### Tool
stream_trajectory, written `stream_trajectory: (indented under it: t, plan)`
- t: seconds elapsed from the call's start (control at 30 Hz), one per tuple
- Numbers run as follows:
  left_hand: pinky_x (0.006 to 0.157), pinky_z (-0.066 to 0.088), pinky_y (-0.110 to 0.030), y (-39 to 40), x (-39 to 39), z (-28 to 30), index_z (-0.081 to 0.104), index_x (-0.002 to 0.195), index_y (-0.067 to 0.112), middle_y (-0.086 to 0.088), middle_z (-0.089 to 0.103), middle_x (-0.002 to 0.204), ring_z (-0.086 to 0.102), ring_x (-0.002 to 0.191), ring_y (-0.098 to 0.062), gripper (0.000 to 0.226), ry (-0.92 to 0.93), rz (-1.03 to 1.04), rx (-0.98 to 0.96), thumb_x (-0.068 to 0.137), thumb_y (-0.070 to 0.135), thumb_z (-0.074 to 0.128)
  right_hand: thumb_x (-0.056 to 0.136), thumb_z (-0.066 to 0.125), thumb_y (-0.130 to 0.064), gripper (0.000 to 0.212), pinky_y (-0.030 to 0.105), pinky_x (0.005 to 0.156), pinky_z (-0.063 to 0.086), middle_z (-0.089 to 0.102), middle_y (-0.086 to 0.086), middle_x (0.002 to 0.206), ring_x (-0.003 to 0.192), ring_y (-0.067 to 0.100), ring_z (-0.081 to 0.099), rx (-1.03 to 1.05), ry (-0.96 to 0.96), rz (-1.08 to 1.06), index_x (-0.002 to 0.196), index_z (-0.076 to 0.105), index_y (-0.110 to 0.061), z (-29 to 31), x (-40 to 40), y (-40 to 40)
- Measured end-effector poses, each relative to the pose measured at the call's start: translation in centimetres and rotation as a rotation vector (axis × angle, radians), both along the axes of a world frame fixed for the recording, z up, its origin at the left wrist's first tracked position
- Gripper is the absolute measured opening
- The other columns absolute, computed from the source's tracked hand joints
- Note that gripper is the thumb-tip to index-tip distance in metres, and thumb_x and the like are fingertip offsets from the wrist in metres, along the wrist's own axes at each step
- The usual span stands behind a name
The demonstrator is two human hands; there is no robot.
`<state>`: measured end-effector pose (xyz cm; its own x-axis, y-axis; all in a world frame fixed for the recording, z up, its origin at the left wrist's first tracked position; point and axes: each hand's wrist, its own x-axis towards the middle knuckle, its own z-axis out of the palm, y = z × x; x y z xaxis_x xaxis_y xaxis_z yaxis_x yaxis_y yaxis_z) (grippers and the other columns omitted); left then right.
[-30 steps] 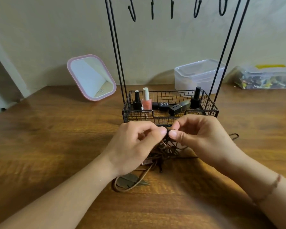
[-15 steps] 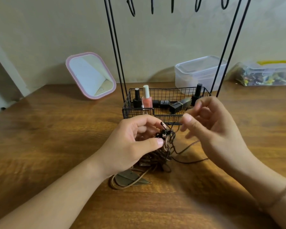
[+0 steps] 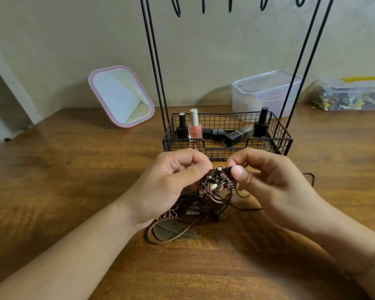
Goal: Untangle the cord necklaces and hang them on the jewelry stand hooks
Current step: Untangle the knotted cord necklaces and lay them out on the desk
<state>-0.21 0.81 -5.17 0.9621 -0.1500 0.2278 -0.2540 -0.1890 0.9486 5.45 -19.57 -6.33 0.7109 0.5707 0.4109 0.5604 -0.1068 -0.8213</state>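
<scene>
Necklaces (image 3: 212,191) — a tangled bundle of brown and dark cords whose number cannot be told — sit lifted just above the table (image 3: 52,191), near its middle. Two hands meet over the knot. The left hand (image 3: 171,182) has curled fingers pinching the bundle's left side; the right hand (image 3: 268,180) pinches a dark cord at the top with thumb and forefinger. Cord loops and a leaf-shaped pendant (image 3: 171,233) trail toward the viewer on the wood. Bare table spreads wide to the left and right of the hands. Just behind them stands the stand (image 3: 225,146), its wire tray holding five small bottles. Five hooks (image 3: 177,7) hang at the top edge, all bare. Farther back, by the wall — one mirror (image 3: 121,96) at left, one box (image 3: 266,92) and one bag (image 3: 351,94) at right.
</scene>
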Motion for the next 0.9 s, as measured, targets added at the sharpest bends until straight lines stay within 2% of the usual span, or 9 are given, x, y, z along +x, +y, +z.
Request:
stream_trajectory:
  t: [0.07, 0.17, 0.23, 0.33, 0.47, 0.57, 0.67, 0.77, 0.9]
  plan:
    - [0.081, 0.047, -0.027, -0.11, 0.07, -0.02, 0.07, 0.082, 0.02, -0.011, 0.06, 0.082, 0.055, 0.081, -0.022, 0.02, -0.003, 0.032, 0.011, 0.096, 0.029, 0.059, 0.092, 0.055, -0.037, 0.02, 0.045, 0.064, 0.055, 0.065, 0.005, 0.08, 0.069, 0.029, 0.061, 0.063, 0.07, 0.051, 0.087, 0.066, -0.021, 0.22, -0.12, 0.13]
    - [0.067, 0.05, -0.02, -0.29, -0.01, 0.1, 0.068, 0.081, 0.02, 0.006, 0.061, 0.074, 0.058, 0.072, -0.008, 0.017, -0.001, 0.09, -0.058, 0.089, 0.03, 0.056, 0.089, 0.053, -0.041, 0.029, 0.035, 0.067, 0.058, 0.068, 0.0, 0.078, 0.071, 0.016, 0.067, 0.112, 0.153, 0.102, 0.087, 0.063, -0.014, 0.49, -0.18, 0.2]
    - [0.061, 0.047, -0.02, -0.29, -0.02, 0.05, 0.065, 0.085, 0.017, 0.007, 0.058, 0.072, 0.054, 0.067, -0.006, 0.018, -0.014, 0.15, -0.071, 0.09, 0.03, 0.054, 0.091, 0.051, -0.042, 0.03, 0.038, 0.069, 0.058, 0.068, -0.001, 0.077, 0.076, 0.02, 0.068, 0.147, 0.204, 0.096, 0.087, 0.062, -0.014, 0.57, -0.15, 0.25]
    - [0.063, 0.046, -0.025, -0.09, 0.18, -0.17, 0.063, 0.093, 0.014, 0.004, 0.055, 0.075, 0.051, 0.067, -0.009, 0.017, -0.03, 0.227, -0.095, 0.1, 0.02, 0.048, 0.094, 0.044, -0.035, 0.029, 0.042, 0.071, 0.057, 0.069, 0.005, 0.077, 0.077, 0.025, 0.069, 0.233, 0.315, 0.076, 0.089, 0.059, -0.011, 0.6, -0.27, 0.23]
    - [0.065, 0.047, -0.026, -0.12, 0.28, -0.14, 0.06, 0.096, 0.015, 0.003, 0.056, 0.077, 0.051, 0.067, -0.008, 0.017, -0.056, 0.28, -0.041, 0.103, 0.013, 0.045, 0.093, 0.038, -0.047, 0.036, 0.043, 0.077, 0.058, 0.071, 0.009, 0.077, 0.079, 0.029, 0.069, 0.246, 0.361, 0.095, 0.084, 0.066, -0.026, 0.64, -0.42, 0.26]
    - [0.064, 0.048, -0.024, -0.12, 0.34, -0.2, 0.059, 0.095, 0.019, 0.004, 0.056, 0.077, 0.052, 0.069, -0.008, 0.017, -0.076, 0.317, -0.019, 0.102, 0.011, 0.046, 0.087, 0.055, -0.055, 0.03, 0.035, 0.079, 0.057, 0.071, 0.006, 0.079, 0.082, 0.027, 0.07, 0.251, 0.34, 0.161, 0.078, 0.067, -0.029, 0.73, -0.31, 0.3]
    - [0.064, 0.045, -0.029, 0.31, 0.47, -0.17, 0.06, 0.092, 0.024, -0.003, 0.056, 0.077, 0.05, 0.07, -0.015, 0.02, -0.099, 0.389, 0.009, 0.101, 0.011, 0.048, 0.077, 0.076, -0.043, 0.022, 0.034, 0.079, 0.056, 0.07, 0.007, 0.08, 0.08, 0.025, 0.068, 0.335, 0.356, 0.171, 0.079, 0.069, -0.023, 0.8, 0.11, -0.06]
    - [0.068, 0.044, -0.034, 0.54, 0.45, -0.24, 0.061, 0.092, 0.026, -0.003, 0.058, 0.071, 0.053, 0.069, -0.018, 0.022, -0.082, 0.427, 0.13, 0.1, 0.011, 0.048, 0.069, 0.08, -0.02, 0.018, 0.03, 0.074, 0.056, 0.064, 0.006, 0.083, 0.076, 0.022, 0.065, 0.372, 0.38, 0.175, 0.084, 0.071, -0.019, 0.93, 0.25, -0.22]
    - [0.078, 0.044, -0.018, -0.42, -0.13, -0.46, 0.066, 0.103, 0.027, 0.01, 0.061, 0.097, 0.06, 0.095, -0.009, 0.021, -0.205, 0.286, 0.395, 0.096, 0.035, 0.048, 0.067, 0.076, -0.01, 0.023, 0.034, 0.076, 0.059, 0.065, 0.006, 0.081, 0.075, 0.02, 0.067, 0.351, 0.395, 0.171, 0.088, 0.073, -0.019, 0.81, -0.01, 0.04]
